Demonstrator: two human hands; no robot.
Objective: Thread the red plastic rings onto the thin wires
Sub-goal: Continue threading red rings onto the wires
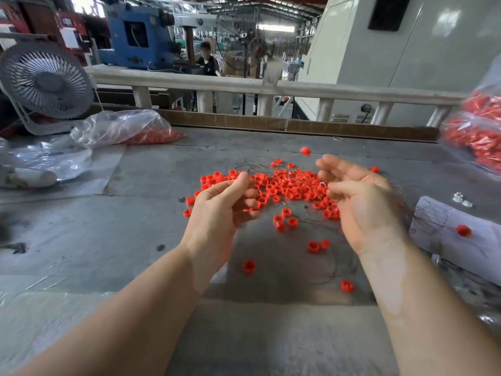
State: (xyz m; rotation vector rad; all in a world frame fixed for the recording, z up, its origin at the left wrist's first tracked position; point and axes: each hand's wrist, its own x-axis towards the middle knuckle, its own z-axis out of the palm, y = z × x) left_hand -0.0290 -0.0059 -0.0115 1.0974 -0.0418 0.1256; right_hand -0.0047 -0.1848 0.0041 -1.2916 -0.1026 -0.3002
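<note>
Red rings: small, round, hollow | heaped on table

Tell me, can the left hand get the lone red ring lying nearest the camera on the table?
Probably yes. The red ring lies alone on the table, just below the left hand, nothing covering it.

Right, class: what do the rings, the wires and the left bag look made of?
Rings: likely moulded plastic, uniform glossy red.
Wires: probably thin metal, dark hair-fine loops.
Bag: clear plastic film, crinkled, shiny, see-through.
</note>
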